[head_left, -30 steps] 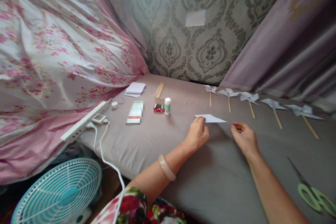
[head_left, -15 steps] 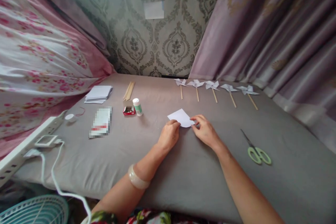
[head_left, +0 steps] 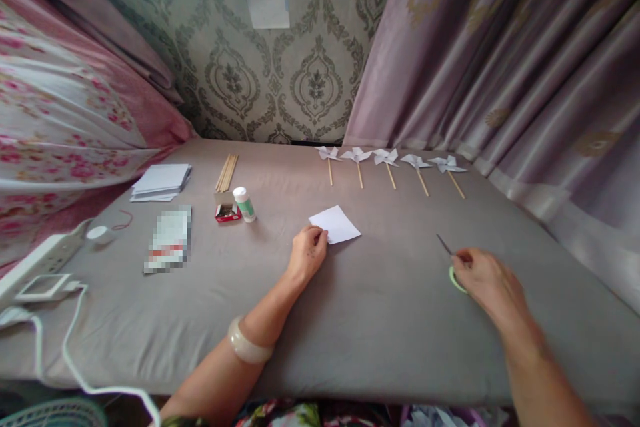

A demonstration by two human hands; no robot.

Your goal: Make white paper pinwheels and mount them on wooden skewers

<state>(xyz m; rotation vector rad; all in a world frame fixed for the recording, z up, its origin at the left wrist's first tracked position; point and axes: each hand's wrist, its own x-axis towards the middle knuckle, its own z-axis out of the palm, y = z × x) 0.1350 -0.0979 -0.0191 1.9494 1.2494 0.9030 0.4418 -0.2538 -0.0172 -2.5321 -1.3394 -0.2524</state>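
While the left hand (head_left: 307, 255) holds a square of thin white paper (head_left: 338, 223) near the middle of the faintly wrinkled grey cloth (head_left: 390, 320), the right hand (head_left: 487, 280) is well apart from it, at a pair of scissors (head_left: 453, 279). The paper has straight edges and crisp corners, and it sits turned like a diamond. The scissors show a slim dark blade and a rounded, pale green handle, mostly covered by the hand. Beyond the paper, five pinwheels (head_left: 386, 158) of folded white paper lie in a row, each on a straight, pale stick. To the left are a bundle of thin wooden sticks (head_left: 227, 173), a white-capped bottle (head_left: 245, 205) upright just beside a small red box (head_left: 228, 215), and a loose stack of white sheets (head_left: 161, 179). The left forearm, ringed by a smooth, pale bangle (head_left: 247, 341), slants forward and inward, the grip pinched on the paper's near left side, thumb and fingers bent. The right arm angles in from the lower right, wrist bent and knuckles up, fingertips gathered over the scissors; I cannot tell whether that grip has clasped them.
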